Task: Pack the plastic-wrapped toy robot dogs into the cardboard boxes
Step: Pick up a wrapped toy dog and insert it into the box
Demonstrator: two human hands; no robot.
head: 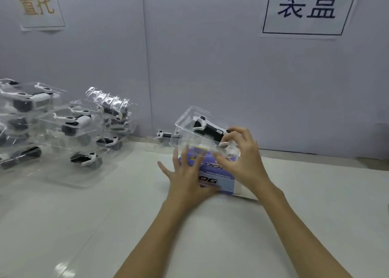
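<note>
A black-and-white toy robot dog in a clear plastic shell (pixel 207 128) is tilted above a purple cardboard box (pixel 219 176) on the table's middle. My right hand (pixel 242 157) grips the shell's near right end, fingers curled round the plastic. My left hand (pixel 185 178) lies against the box's left side with fingers spread and straight. The shell's lower end meets the top of the box; I cannot tell how far it is inside.
A heap of several more plastic-wrapped toy dogs (pixel 69 126) fills the left of the white table (pixel 105 225). One more wrapped dog (pixel 164 134) lies against the grey partition wall (pixel 210 67) behind the box. Paper signs hang on the wall.
</note>
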